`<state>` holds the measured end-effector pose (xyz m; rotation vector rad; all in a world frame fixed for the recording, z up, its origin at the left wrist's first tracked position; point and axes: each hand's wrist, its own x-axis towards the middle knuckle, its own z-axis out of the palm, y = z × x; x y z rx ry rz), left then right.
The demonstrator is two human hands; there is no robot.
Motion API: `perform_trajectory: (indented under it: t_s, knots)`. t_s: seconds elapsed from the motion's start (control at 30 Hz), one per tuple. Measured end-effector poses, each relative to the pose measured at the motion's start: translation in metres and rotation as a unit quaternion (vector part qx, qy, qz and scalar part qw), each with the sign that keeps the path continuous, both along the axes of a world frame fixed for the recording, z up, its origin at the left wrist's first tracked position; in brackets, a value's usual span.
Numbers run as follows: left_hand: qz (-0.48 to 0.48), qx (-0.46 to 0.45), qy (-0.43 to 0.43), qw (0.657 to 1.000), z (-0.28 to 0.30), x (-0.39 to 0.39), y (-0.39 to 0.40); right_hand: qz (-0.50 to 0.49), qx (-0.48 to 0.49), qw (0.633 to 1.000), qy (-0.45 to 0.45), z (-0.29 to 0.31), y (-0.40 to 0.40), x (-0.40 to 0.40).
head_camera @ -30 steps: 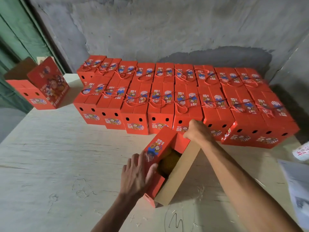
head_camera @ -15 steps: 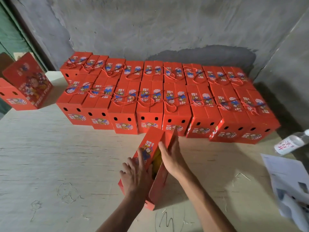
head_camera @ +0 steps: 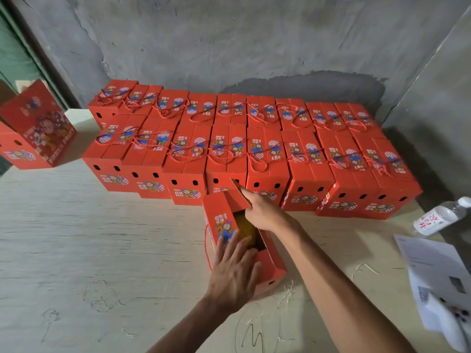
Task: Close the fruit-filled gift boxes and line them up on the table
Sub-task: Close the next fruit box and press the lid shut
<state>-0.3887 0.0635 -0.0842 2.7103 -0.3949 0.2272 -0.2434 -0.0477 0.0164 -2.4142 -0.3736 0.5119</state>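
A red gift box (head_camera: 274, 268) stands on the pale wooden table (head_camera: 102, 250) in front of me, its top partly open with yellow fruit (head_camera: 246, 229) showing inside. My left hand (head_camera: 233, 271) lies flat with straight fingers on the left top flap. My right hand (head_camera: 262, 212) holds the far end flap, fingers curled round its edge near the box's far end. Behind it, two rows of several closed red boxes (head_camera: 229, 151) with red cord handles line the grey wall.
One more red box (head_camera: 38, 131) with an open lid stands apart at the far left. A plastic water bottle (head_camera: 441, 217) lies at the right, with printed papers (head_camera: 438, 276) near the right edge. Straw bits lie around the box.
Both hands pressed the two long flaps upright together half a second ago. Now the box lies flatter, the left hand rests on one flap and the right hand has moved to the far end flap.
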Motion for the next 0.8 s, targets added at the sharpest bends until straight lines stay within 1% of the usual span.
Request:
perform_trajectory:
  t_s: [0.07, 0.17, 0.27, 0.33, 0.37, 0.4, 0.43, 0.5, 0.57, 0.63, 0.7, 0.77, 0.8]
  knots:
    - [0.002, 0.015, -0.003, 1.0, -0.005, -0.002, -0.003, 0.031, -0.021, 0.999, -0.034, -0.002, 0.002, 0.003]
    - [0.017, 0.061, 0.019, 0.998, 0.002, -0.004, -0.02, 0.087, -0.054, 0.992, -0.068, -0.006, 0.011, 0.003]
    - [0.028, 0.084, 0.05, 0.995, 0.014, -0.01, -0.059, 0.148, -0.02, 0.986, -0.08, -0.008, 0.019, -0.003]
    - [-0.003, 0.065, 0.049, 0.997, 0.015, -0.011, -0.083, 0.165, 0.026, 0.982, -0.085, -0.014, 0.021, -0.01]
    - [-0.021, 0.032, 0.051, 0.998, 0.015, -0.011, -0.089, 0.161, 0.042, 0.982, -0.087, -0.018, 0.02, -0.014]
    - [-0.033, -0.004, 0.061, 0.998, 0.018, -0.009, -0.089, 0.154, 0.046, 0.982, -0.099, -0.022, 0.02, -0.017]
    - [-0.044, -0.026, 0.051, 0.997, 0.02, -0.006, -0.086, 0.144, 0.037, 0.981, -0.121, -0.026, 0.018, -0.019]
    - [-0.081, -0.04, -0.022, 0.996, 0.017, 0.003, -0.07, 0.112, 0.017, 0.984, -0.138, -0.032, 0.01, -0.019]
    - [-0.113, -0.064, -0.067, 0.989, 0.014, 0.013, -0.041, 0.067, 0.005, 0.991, -0.12, -0.035, -0.001, -0.019]
    - [-0.111, -0.047, -0.091, 0.989, 0.009, 0.023, -0.006, 0.037, -0.022, 0.993, -0.112, -0.038, -0.014, -0.021]
    - [-0.091, -0.023, -0.098, 0.991, 0.003, 0.032, 0.025, 0.022, -0.049, 0.992, -0.11, -0.044, -0.024, -0.026]
    - [-0.094, -0.038, -0.091, 0.991, 0.003, 0.039, 0.049, 0.004, -0.06, 0.989, -0.133, -0.053, -0.034, -0.035]
    - [-0.095, -0.055, -0.089, 0.99, 0.004, 0.041, 0.059, -0.007, -0.066, 0.985, -0.158, -0.057, -0.037, -0.039]
